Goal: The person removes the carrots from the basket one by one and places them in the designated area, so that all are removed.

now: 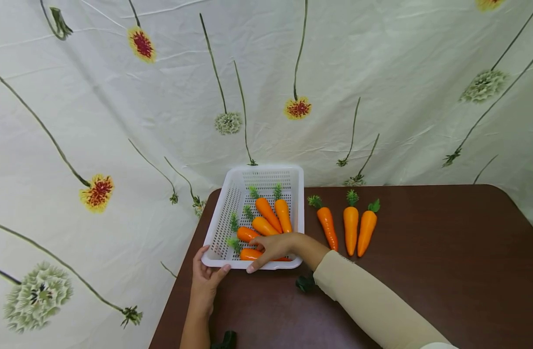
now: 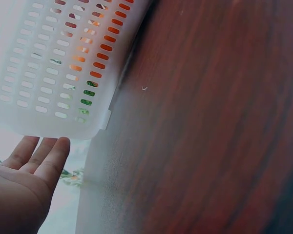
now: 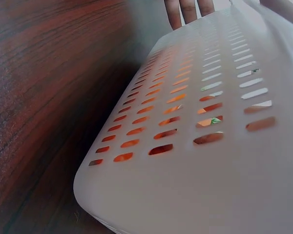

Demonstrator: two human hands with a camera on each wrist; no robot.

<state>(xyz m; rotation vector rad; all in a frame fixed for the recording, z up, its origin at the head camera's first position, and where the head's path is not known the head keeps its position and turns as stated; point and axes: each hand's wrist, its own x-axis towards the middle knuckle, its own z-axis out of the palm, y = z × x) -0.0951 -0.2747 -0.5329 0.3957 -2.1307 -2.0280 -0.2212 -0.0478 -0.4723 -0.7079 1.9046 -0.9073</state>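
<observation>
A white perforated plastic basket (image 1: 297,213) stands at the table's left side, with several orange toy carrots (image 1: 266,213) with green tops inside. My left hand (image 1: 204,281) holds its near left corner, the thumb at the front rim and the fingers along the side; the left wrist view shows its fingertips (image 2: 62,146) at the basket wall (image 2: 44,122). Over the near rim, my right hand (image 1: 277,246) reaches in above the nearest carrot (image 1: 250,254), thumb and fingers spread apart. The right wrist view mostly shows the front wall (image 3: 185,190), with the left fingers (image 3: 188,10) beyond.
Three more carrots (image 1: 351,230) lie side by side on the dark brown table (image 1: 445,252), right of the basket. A white cloth with printed flowers (image 1: 298,107) hangs behind the table. Small dark objects (image 1: 305,283) show near both wrists.
</observation>
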